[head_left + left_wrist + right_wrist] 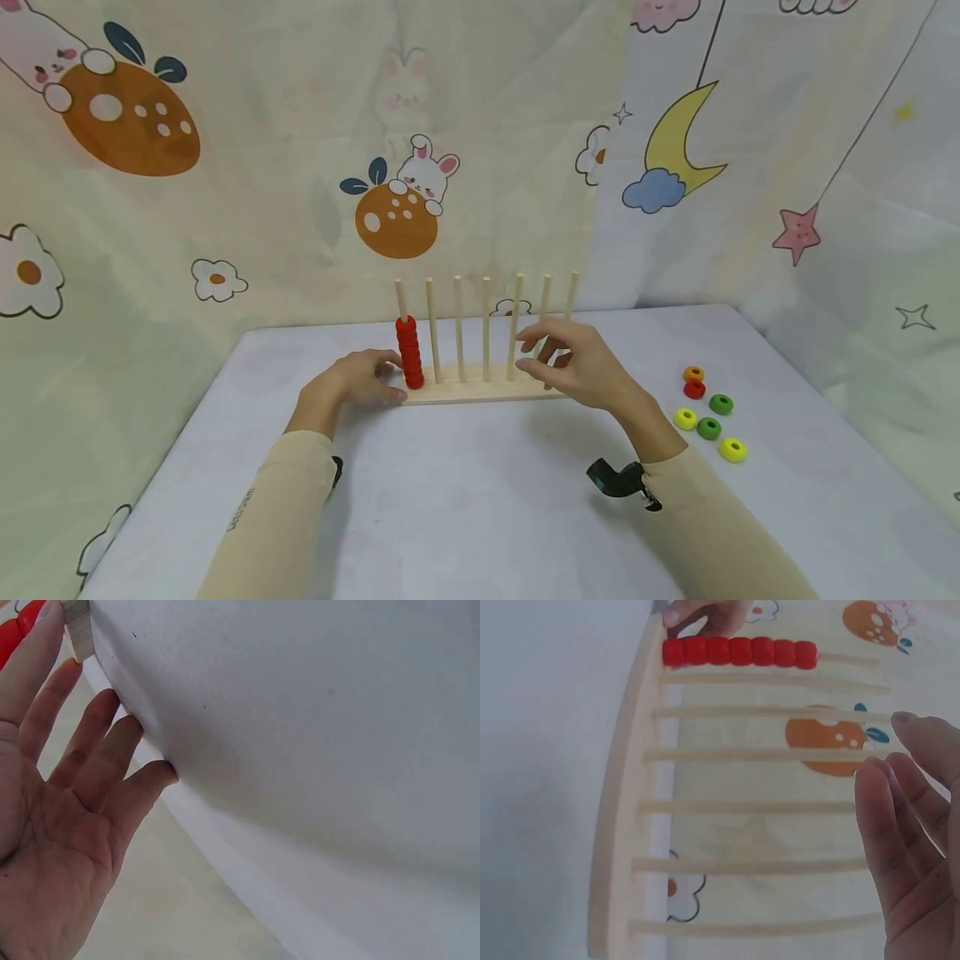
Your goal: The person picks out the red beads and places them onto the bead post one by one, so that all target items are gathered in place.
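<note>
A wooden stand (480,393) with a row of upright pegs stands toward the back of the table. Several red beads (409,354) are stacked on its leftmost peg; bare wood shows above them. My left hand (356,379) is at the stand's left end, its thumb touching the base and its other fingers spread with gentle bends, as the left wrist view (67,817) shows. By the pegs on the right, my right hand (573,362) is raised with loosely bent fingers and nothing visible between them. In the right wrist view its fingers (881,832) overlap the peg ends; contact cannot be told.
Loose beads lie right of my right forearm: an orange one (693,374), a red one (694,389), green ones (708,428) and yellow ones (732,450). Behind the white table (450,500) hangs a printed cloth (510,167).
</note>
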